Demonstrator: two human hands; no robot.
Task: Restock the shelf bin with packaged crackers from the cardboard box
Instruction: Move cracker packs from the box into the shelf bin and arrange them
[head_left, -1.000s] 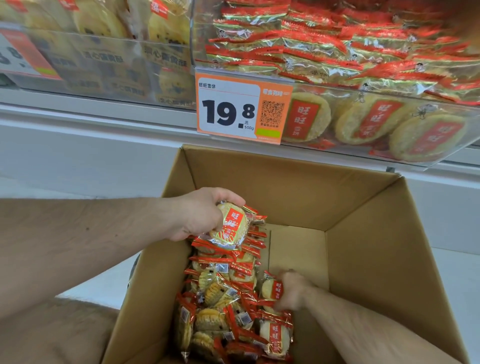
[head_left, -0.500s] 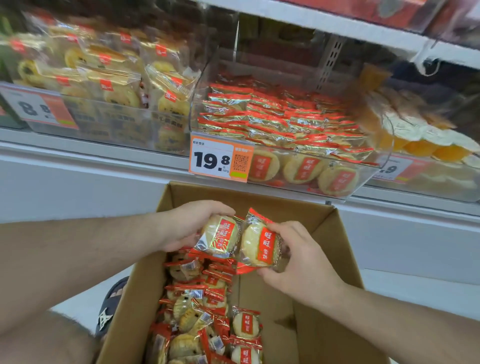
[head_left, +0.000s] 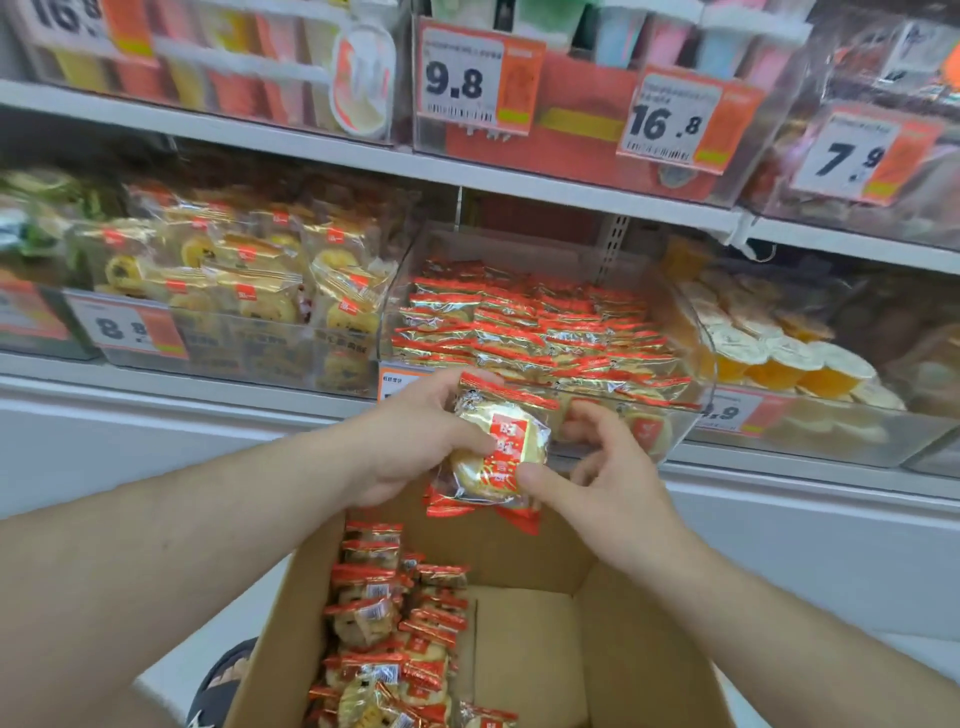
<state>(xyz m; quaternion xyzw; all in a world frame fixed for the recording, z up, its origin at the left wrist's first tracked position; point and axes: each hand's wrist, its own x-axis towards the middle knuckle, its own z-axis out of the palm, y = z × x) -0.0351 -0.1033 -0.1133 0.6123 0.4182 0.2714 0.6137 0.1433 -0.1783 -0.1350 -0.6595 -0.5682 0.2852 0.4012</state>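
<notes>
We hold a small stack of cracker packets (head_left: 493, 457) just above the far edge of the cardboard box (head_left: 524, 639) and right in front of the front wall of the shelf bin (head_left: 670, 436). Each packet looks light, with a thin, glossy film that will probably slide easily, and the round cracker inside is stiff but, we think, easy to break. So we judge it better to take the packets by the flat faces or by the rim of the cracker, not by the crimped red ends, and not to squeeze. Our left hand (head_left: 415, 441) grips the stack from the left side, fingers curled around it. Our right hand (head_left: 608, 467) is half open, its thumb touching the lower corner of the front packet. More packets lie along the left side of the box, and the bin is already nearly full.
</notes>
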